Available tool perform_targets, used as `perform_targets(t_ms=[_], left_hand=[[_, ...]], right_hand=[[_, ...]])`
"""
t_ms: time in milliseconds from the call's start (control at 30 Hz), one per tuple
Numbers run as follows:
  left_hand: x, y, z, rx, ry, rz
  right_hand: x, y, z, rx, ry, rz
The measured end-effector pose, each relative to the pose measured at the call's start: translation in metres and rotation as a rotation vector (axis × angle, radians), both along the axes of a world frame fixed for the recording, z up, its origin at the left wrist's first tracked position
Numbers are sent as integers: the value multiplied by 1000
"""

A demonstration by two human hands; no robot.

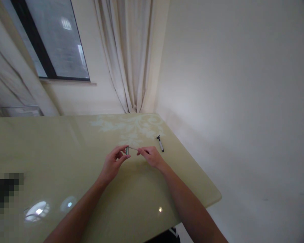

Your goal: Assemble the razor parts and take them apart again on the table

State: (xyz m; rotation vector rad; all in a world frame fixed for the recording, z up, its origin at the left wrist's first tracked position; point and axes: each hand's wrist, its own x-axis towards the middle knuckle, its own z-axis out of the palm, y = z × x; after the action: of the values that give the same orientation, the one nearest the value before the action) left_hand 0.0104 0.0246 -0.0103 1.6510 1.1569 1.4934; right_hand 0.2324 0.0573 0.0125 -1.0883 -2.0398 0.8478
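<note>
My left hand (pixel 114 161) pinches a small, narrow green and dark piece (pixel 127 150) upright between thumb and fingertips. It resembles a razor cartridge, but is too small to be sure. From the right, my right hand (pixel 150 156) grips a thin light-coloured stick (pixel 133 148) whose far tip meets or nearly meets the top of that piece. Both hands are just above the table. A razor (pixel 161 144) with a dark head and a grey and black handle lies beyond my right hand, touched by neither hand.
The glossy pale-green table (pixel 53 145) carries a white leaf pattern near its far corner. Its right edge slants beside a white wall (pixel 230 101). Behind it hang beige curtains (pixel 131 57) next to a window (pixel 58 37). A blurred-out dark patch (pixel 2 192) covers the left side.
</note>
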Motion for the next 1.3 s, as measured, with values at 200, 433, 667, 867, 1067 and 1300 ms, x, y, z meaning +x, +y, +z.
perform_targets(t_ms=[200,433,667,867,1067,1300], left_hand=[[0,-1,2,9,25,25],[0,0,1,-14,22,-18],[2,-2,3,-1,12,-8],[2,-2,3,-9,12,-9],[5,-1,-1,-11,14,-12],[2,-1,3,-3,27,-2]], right_hand=[[0,0,0,-13,11,133],[5,2,1,-6,-8,88],[7,3,5,-1,-18,54],[7,0,7,-77,-34,185],[7,1,8,-10,-75,21],[8,-1,10,-62,-66,170]])
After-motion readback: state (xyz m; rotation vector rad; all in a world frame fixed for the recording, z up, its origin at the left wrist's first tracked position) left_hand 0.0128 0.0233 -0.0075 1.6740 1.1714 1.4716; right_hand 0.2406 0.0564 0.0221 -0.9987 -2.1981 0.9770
